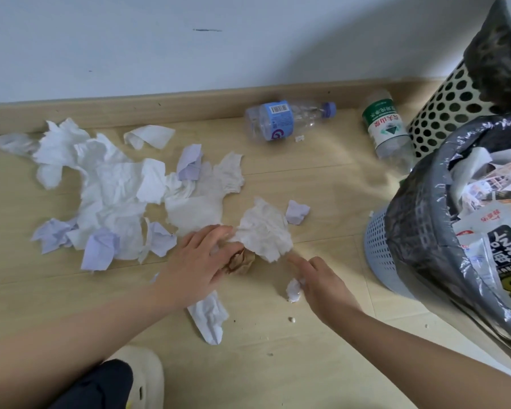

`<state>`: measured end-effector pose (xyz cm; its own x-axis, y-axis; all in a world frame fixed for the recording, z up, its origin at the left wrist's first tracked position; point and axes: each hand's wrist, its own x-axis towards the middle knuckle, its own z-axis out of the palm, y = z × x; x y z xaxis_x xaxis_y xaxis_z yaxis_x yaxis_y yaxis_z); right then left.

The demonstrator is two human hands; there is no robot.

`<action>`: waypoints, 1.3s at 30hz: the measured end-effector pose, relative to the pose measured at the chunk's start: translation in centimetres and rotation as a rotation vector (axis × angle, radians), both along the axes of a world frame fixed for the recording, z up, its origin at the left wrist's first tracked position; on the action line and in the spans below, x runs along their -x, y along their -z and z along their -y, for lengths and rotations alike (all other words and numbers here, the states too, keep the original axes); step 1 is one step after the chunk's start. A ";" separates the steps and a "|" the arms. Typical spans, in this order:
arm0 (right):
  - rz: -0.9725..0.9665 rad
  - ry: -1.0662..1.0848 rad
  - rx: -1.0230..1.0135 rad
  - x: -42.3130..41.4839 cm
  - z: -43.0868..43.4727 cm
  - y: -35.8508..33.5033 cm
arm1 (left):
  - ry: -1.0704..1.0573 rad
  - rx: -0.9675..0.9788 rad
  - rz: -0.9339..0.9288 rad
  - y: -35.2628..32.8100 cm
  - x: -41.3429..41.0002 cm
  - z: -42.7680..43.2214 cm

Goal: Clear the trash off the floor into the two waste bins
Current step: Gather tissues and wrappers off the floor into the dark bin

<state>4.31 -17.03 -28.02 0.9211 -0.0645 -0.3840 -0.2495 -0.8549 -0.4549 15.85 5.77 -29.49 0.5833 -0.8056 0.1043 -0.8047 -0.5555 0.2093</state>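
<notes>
Tissue (263,231), white and crumpled, lies on the wooden floor (278,364) just beyond a brown paper wad (241,261). Both look feather-light and soft. I'd judge they squash to nothing, so a loose scoop round the bulk should serve better than a pinch at a ragged edge, which might tear. The left hand (198,261) curls its fingers over the brown paper wad, fingertips touching the tissue. The right hand (322,284) points its index finger at the tissue's lower edge, other fingers bent. A small white scrap (294,289) sits against its thumb side, and I cannot tell whether it is held. A heap of papers (112,187) spreads to the left, and two bottles (278,121) lie by the wall. The grey-lined bin (419,231), already well filled, stands near on the right, with a cream perforated bin (443,113) behind it.
</notes>
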 end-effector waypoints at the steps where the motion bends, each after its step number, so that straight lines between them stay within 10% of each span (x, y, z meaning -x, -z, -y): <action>1: -0.040 0.042 -0.036 -0.3 -0.3 -0.1 | -0.033 -0.020 -0.017 -0.4 0.1 -0.4; 14: 0.041 0.652 -0.460 -6.3 -1.7 -3.5 | -0.395 -0.210 -0.157 -1.0 1.8 -3.5; 20: 0.048 0.743 -0.576 -7.2 -3.0 -3.8 | -0.423 0.005 -0.227 -1.7 1.3 -2.7; 25: -0.027 0.765 -0.746 -7.9 -4.2 -4.4 | -0.758 0.296 -0.788 -4.2 0.3 -1.2; 34: -0.242 0.762 -0.924 -8.2 -6.1 -5.1 | -1.142 0.757 -1.118 -6.2 -2.6 1.7; 39: -0.359 0.759 -1.114 -7.7 -7.1 -4.6 | -0.837 0.699 -1.102 -7.7 -1.9 3.1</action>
<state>11.97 -9.90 -23.46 0.6409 -0.0059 -0.7676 -0.7297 0.3057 -0.6116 17.79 2.71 -21.78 0.8649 -0.1972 -0.4617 0.3967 -0.2953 0.8692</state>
